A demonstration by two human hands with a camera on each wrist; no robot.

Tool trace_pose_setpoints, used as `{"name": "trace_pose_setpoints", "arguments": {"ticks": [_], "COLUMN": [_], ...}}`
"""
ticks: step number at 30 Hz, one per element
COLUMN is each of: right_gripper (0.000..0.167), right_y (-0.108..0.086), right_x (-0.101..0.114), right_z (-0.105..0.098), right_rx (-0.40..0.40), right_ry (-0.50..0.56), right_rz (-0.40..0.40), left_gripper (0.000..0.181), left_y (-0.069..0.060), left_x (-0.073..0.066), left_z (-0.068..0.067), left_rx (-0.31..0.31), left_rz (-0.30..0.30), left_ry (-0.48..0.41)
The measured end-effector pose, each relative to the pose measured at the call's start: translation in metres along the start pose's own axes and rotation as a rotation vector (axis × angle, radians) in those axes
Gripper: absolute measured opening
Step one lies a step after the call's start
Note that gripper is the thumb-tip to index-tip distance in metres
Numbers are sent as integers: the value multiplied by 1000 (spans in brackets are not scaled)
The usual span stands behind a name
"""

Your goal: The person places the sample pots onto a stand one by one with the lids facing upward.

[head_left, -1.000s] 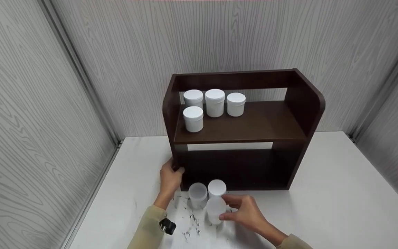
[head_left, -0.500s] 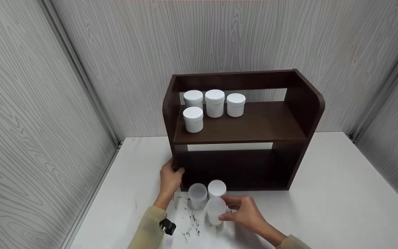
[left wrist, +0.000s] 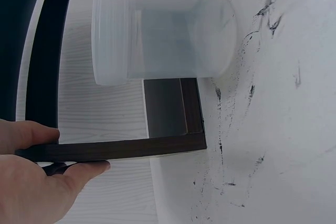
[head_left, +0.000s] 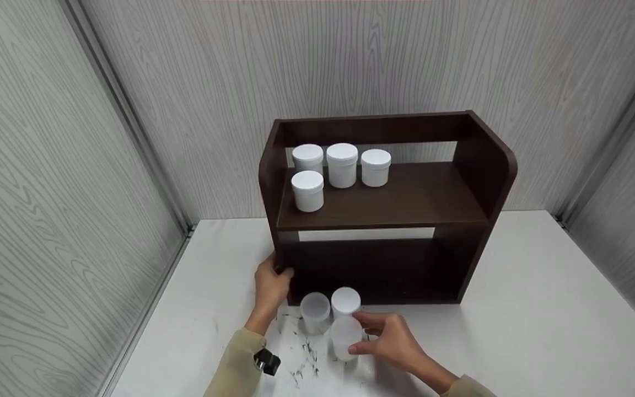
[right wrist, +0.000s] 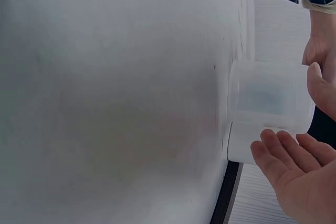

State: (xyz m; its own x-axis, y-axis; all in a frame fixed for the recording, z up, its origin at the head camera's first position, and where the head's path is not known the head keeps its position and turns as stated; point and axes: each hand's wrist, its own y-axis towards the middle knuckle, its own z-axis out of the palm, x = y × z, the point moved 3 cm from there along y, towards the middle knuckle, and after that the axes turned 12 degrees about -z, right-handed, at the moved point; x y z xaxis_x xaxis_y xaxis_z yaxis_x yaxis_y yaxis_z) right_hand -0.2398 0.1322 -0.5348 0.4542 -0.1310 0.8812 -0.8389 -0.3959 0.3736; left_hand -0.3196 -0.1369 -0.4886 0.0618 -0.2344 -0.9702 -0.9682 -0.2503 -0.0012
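Observation:
My left hand [head_left: 272, 286] grips the lower left side panel of the dark brown shelf [head_left: 382, 225]; in the left wrist view the thumb and fingers of that hand [left wrist: 31, 190] lie on both sides of the panel. Three jars stand upright in front of the shelf: an open translucent jar [head_left: 316, 314] at left, a white-topped jar [head_left: 345, 301] and a translucent jar [head_left: 345, 337] nearest me. My right hand [head_left: 394, 341] holds the nearest jar between thumb and fingers. The right wrist view shows this hand [right wrist: 307, 179] around the translucent jar [right wrist: 265, 95].
On the upper shelf board [head_left: 422, 190] several white lidded jars stand toward the left, one of them [head_left: 308, 193] in front. Dark marks streak the white table [head_left: 213, 331] near the jars. Grey wood-patterned walls [head_left: 213, 82] enclose the table at the back and sides.
The nearest translucent jar has shifted very slightly to the right under my right hand. My left hand keeps its hold on the side panel.

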Motion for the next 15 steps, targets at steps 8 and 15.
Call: {"name": "trace_pose_setpoints", "arguments": {"ticks": [8,15], "right_gripper": [66,69], "right_y": [-3,-4], "right_x": [0,0], "right_z": [-1,-3], "right_rx": [16,33], "right_ry": [28,46], "right_rz": [9,8], "left_gripper": [57,55], "left_y": [-2,-2], "left_x": [1,1], "left_z": [1,1], "left_rx": [28,16], "left_rz": [18,14], "left_ry": [-15,-7]}}
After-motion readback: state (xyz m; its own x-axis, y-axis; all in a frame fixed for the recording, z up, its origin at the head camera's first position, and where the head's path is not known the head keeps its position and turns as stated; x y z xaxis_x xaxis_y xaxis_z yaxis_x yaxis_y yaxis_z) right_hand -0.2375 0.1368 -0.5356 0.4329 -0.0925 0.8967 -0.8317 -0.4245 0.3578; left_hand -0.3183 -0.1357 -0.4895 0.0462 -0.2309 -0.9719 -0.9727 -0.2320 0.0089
